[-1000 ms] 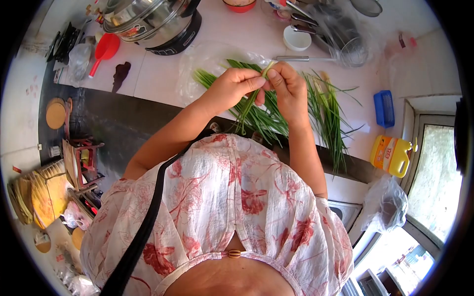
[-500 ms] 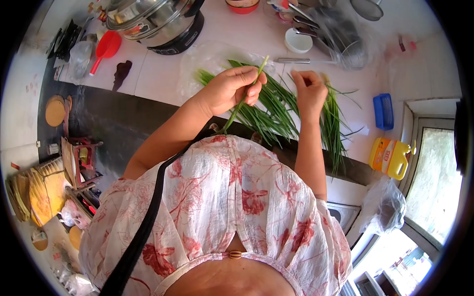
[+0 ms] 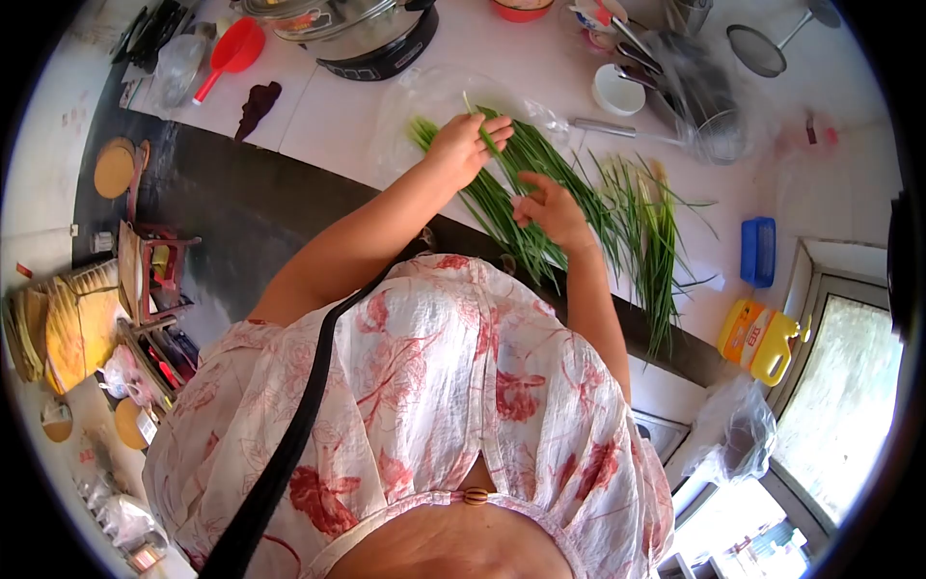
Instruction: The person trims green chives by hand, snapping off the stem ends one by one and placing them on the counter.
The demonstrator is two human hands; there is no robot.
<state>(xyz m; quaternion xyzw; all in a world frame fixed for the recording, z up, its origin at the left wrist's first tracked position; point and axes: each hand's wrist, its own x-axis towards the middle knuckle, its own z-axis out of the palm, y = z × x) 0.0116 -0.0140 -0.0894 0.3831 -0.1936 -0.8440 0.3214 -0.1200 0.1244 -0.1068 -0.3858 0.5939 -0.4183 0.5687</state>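
Observation:
My left hand [image 3: 468,150] is over the upper end of a pile of long green chives [image 3: 535,154]. A thin chive stalk [image 3: 489,138] runs between its thumb and its loosely extended fingers. My right hand [image 3: 552,210] hovers just to the right and lower, above the leaves; its index finger and thumb point left, apart, and I see nothing held in them. Beside the right forearm lies a second bunch of chives [image 3: 661,241], with pale ends at the top. Under the first pile spreads a clear plastic bag [image 3: 400,111].
A steamer pot [image 3: 371,43] stands at the back left, near a red ladle [image 3: 236,46]. Behind the chives are a white bowl [image 3: 617,90] and bagged utensils [image 3: 699,87]. On the right are a blue basket [image 3: 758,253] and a yellow jug [image 3: 757,338].
My right hand has moved left and toward me, and its pinch has loosened. The left hand's fingers have straightened, and the held stalk sits lower among the leaves. The view has shifted slightly.

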